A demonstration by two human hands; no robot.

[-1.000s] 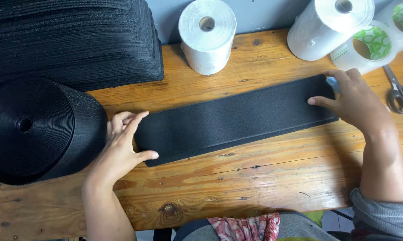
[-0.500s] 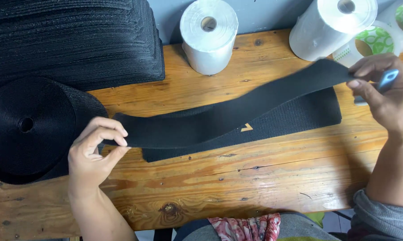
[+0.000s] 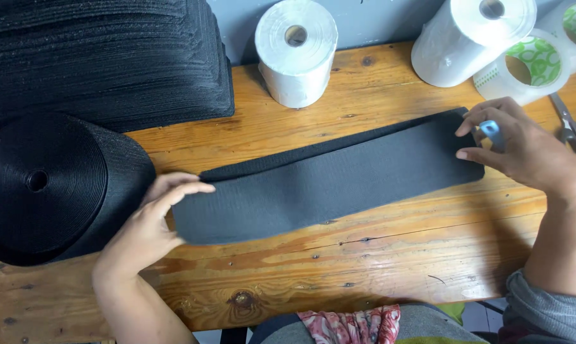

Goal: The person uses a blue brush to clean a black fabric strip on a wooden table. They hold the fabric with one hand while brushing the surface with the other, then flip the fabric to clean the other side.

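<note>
1. Lying across the middle of the frame, a wide black strap (image 3: 329, 181) sits flat on the wooden tabletop (image 3: 377, 267), doubled so a second layer shows along its upper edge.
2. The left hand (image 3: 149, 229), at lower left, rests on the strap's left end with its fingers (image 3: 185, 189) stretched out and pressing down, not clenched.
3. The right hand (image 3: 524, 150), at the right of the frame, touches the strap's right end with its fingertips, and a small blue tool (image 3: 492, 132) is gripped between its fingers.
4. A big roll of black strap (image 3: 46, 188) lies at far left, just beside the left hand.
5. A stack of black strap pieces (image 3: 103, 60) fills the upper left.
6. A white roll (image 3: 297, 51) stands at top centre, another white roll (image 3: 469, 38) at upper right, with a roll of clear tape (image 3: 524, 73) beside it.
7. Scissors (image 3: 571, 127) lie at the right edge, near the right hand.
</note>
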